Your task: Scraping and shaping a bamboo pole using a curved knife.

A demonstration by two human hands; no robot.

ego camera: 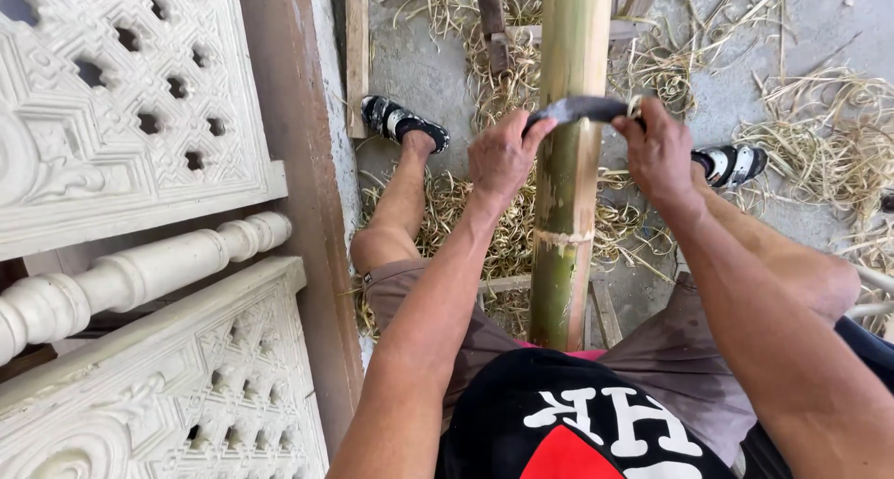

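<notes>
Seated, the person braces a bamboo pole [564, 162] between the knees. The left hand [503, 155] and right hand [657, 153] each clench 1 end of a curved drawknife [579, 109] laid across it, so the blade bears evenly; shavings [819, 144] litter the concrete.

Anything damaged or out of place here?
Nothing broken. The bamboo pole has its green skin scraped off in patches, and shavings litter the floor. Left hand and right hand hold a dark blade across the pole.
</notes>
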